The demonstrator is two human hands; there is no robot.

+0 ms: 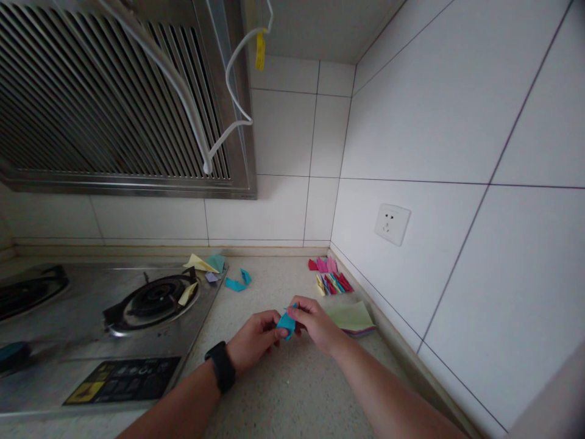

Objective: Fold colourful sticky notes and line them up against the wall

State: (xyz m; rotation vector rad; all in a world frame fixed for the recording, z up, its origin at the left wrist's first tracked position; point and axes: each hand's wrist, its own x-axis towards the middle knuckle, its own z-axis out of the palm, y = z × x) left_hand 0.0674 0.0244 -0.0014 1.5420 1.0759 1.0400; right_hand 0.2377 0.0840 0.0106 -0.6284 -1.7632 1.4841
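A small piece of folded blue paper [286,323] is held between my two hands, low over the speckled counter [292,390]. My left hand [258,335], with a black watch on its wrist, pinches the paper's left side. On its upper right edge, my right hand [313,320] grips it between thumb and fingers. Two more folded blue paper pieces [236,285] lie on the counter beyond my left hand. Just right of my right hand rests a stack of square paper sheets [354,317], pale green on top.
Several small folded papers [333,283] in mixed colours sit in rows near the back corner. To the left is a gas stove [158,299], with yellow, teal and lilac papers [201,263] at its edge. A range hood [247,183] and white hose [183,91] hang above. The tiled wall has a socket [393,224].
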